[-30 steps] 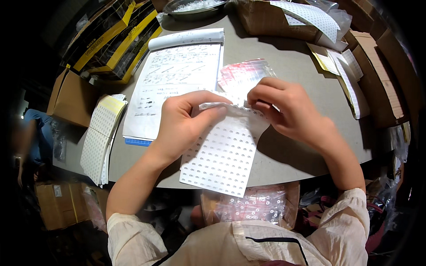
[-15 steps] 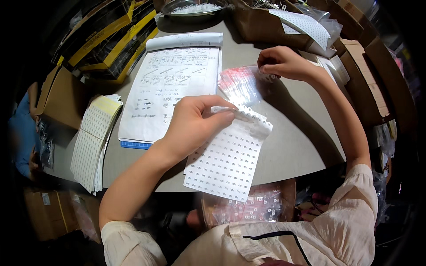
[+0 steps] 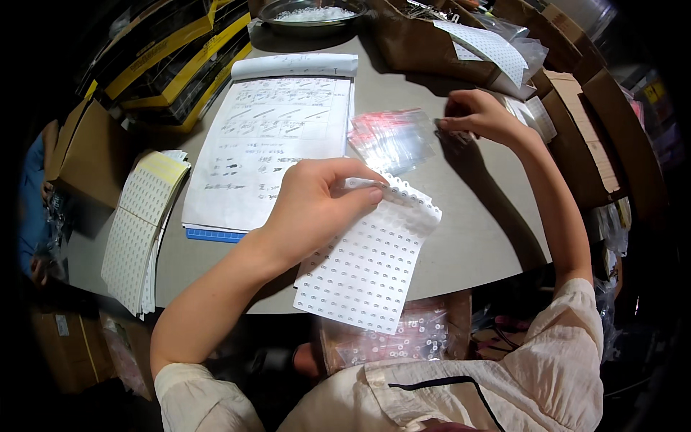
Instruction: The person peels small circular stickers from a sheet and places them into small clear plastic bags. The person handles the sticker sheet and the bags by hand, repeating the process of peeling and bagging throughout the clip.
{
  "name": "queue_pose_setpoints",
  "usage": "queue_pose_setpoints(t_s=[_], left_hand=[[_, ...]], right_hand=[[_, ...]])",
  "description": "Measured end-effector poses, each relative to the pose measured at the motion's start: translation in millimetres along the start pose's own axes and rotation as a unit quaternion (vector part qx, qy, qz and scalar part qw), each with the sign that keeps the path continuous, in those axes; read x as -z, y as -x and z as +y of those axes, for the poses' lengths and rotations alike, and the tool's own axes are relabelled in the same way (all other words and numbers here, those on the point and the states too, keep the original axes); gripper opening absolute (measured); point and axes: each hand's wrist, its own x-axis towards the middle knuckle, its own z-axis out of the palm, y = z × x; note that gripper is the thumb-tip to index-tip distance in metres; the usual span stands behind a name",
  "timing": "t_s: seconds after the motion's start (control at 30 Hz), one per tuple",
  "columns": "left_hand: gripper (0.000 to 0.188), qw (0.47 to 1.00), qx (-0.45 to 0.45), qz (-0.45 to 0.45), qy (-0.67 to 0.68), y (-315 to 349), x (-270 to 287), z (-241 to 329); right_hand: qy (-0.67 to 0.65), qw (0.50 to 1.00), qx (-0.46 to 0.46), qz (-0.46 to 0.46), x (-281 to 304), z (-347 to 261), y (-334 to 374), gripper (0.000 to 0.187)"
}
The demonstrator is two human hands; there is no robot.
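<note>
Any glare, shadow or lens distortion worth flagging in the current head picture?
Head view: glare on the plastic bags; a dark shadow on the table beside the right forearm; same view, the table's near edge looks bowed and the corners go black.

Working off the plastic bags (image 3: 394,140). Left: paper pad (image 3: 263,176) just beside, flat. Near side: left hand (image 3: 320,205) plus sticker sheet (image 3: 356,277) block straight access. Right: right hand (image 3: 479,119) in the way. Passable: table (image 3: 468,234) near-right, sheet to right forearm (image 3: 554,194); also strip beyond, up to cardboard box (image 3: 410,50).
</note>
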Motion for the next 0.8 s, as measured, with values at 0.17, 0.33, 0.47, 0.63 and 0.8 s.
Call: queue_pose_setpoints(t_s=[0.17,0.33,0.47,0.63,0.8], left_hand=[[0.017,0.999,-0.012,0.002,0.03,-1,1,-1],[0.018,0.999,-0.029,0.002,0.03,0,1,1],[0.018,0.999,-0.029,-0.007,0.019,3,0,4],[0.018,0.999,-0.044,-0.005,0.025,2,-2,3],[0.017,1.0,-0.027,0.002,0.006,1,0,0]], right_hand=[[0.03,0.987,0.158,-0.01,-20,-23,-14,0.017],[0.253,0.927,0.261,0.094,-33,-12,-23,0.022],[0.286,0.957,0.015,0.044,-16,-14,-19,0.033],[0.081,0.988,0.13,0.026,-11,-24,-13,0.027],[0.061,0.973,0.221,-0.007,-32,-44,-19,0.018]])
